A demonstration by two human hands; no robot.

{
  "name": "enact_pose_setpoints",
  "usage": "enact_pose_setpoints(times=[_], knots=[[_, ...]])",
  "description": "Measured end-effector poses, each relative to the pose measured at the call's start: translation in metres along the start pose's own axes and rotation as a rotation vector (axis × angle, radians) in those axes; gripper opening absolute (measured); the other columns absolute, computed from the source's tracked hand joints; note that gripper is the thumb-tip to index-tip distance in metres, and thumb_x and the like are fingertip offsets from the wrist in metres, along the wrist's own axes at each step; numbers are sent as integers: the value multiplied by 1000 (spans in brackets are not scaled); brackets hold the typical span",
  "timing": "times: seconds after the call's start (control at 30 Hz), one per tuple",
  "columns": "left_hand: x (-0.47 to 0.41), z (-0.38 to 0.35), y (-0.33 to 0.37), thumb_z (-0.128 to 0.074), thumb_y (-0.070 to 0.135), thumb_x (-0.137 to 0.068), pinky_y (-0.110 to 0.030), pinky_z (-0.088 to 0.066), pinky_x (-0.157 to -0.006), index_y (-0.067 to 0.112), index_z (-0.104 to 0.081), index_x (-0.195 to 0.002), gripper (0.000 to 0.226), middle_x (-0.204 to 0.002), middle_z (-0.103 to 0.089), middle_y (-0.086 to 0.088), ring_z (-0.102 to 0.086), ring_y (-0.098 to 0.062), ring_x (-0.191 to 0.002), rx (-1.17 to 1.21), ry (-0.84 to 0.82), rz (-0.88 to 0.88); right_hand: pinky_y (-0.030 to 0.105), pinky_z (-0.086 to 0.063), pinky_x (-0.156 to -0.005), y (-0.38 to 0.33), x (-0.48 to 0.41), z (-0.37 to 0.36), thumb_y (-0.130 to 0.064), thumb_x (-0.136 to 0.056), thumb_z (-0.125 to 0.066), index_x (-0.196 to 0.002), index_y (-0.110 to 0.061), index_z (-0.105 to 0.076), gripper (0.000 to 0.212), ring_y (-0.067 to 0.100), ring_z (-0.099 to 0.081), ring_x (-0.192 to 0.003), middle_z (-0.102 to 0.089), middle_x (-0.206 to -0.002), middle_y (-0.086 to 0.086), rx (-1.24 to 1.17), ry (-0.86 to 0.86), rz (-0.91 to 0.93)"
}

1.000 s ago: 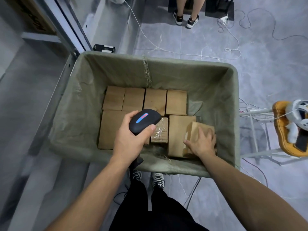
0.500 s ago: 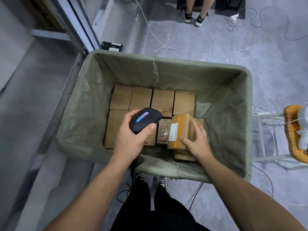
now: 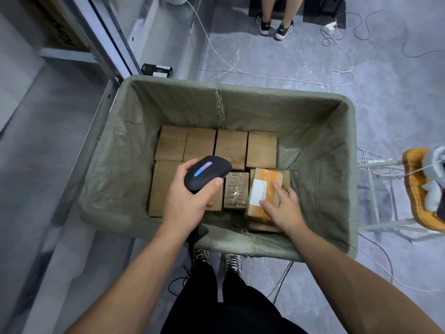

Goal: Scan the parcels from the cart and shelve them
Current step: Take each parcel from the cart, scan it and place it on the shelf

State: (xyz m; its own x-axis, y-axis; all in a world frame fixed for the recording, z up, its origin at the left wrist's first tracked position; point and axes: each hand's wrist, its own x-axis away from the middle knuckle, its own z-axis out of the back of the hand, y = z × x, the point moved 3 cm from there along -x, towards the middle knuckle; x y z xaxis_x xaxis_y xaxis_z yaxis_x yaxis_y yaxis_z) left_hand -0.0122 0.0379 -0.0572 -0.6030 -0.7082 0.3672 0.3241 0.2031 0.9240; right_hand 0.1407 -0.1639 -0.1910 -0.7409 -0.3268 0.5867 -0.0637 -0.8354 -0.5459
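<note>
Scanner (image 3: 208, 172), black with a lit blue-red strip on top, is gripped in the left hand (image 3: 190, 203): fingers are wrapped round its head, thumb along the near side. It is held above the parcels, just left of the labelled parcel (image 3: 261, 189).

Right hand (image 3: 283, 208) is set on the labelled parcel: thumb pressed on the white label, index finger laid along the orange-brown top, the other fingers curled over the right edge. The parcel is held inside the cart (image 3: 240, 97), at its near right, tilted on top of another brown box. A tape-wrapped parcel (image 3: 236, 189) is seen just beside it on the left.

Four brown boxes (image 3: 231, 150) are lined up in a row behind; a larger box (image 3: 160, 186) is partly hidden under the left hand. The cart is lined with green woven fabric.

Grey tiled floor (image 3: 301, 51) is crossed by white cables (image 3: 265, 77). Metal shelf frame (image 3: 106, 37) is seen at left, an orange-seated chair (image 3: 414, 186) at right, another person's shoes (image 3: 274, 27) at top.
</note>
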Motion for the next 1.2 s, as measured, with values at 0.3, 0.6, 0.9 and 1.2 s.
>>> enact_pose_setpoints(times=[0.3,0.6,0.9,1.2], knots=[[5,4,0,-78,38,-69,-17,-51,-57,35,-58,-121,56,-109,-72,4,-67,-21,-72,-33,22,8,61,-32,-109,-12,8,-6,-78,-76,-63,-154,-28,-17,103,35,-17,-147,-14,-161,9,194,144,-135],[9,2,5,-83,30,-78,-16,-51,-57,37,-58,-120,50,-105,-72,10,-68,-16,-64,-51,25,-1,49,-37,-107,8,0,3,-45,-86,-74,-158,-35,-7,98,45,-36,-133,-33,-145,21,101,127,-240],[25,4,10,-79,46,-67,-29,-55,-63,42,-57,-117,55,-102,-73,8,-67,-15,-56,-55,56,-30,49,-38,-113,-5,12,4,-37,-82,-77,-155,-54,-8,102,31,-47,-132,-49,-143,9,-157,51,3],[58,9,27,-78,48,-65,-31,-56,-67,40,-57,-117,56,-89,-74,1,-66,-17,-56,-45,127,-122,49,-41,-112,-55,28,30,-56,-66,-71,-148,-65,-14,101,16,-49,-132,-49,-146,-7,-335,73,319]])
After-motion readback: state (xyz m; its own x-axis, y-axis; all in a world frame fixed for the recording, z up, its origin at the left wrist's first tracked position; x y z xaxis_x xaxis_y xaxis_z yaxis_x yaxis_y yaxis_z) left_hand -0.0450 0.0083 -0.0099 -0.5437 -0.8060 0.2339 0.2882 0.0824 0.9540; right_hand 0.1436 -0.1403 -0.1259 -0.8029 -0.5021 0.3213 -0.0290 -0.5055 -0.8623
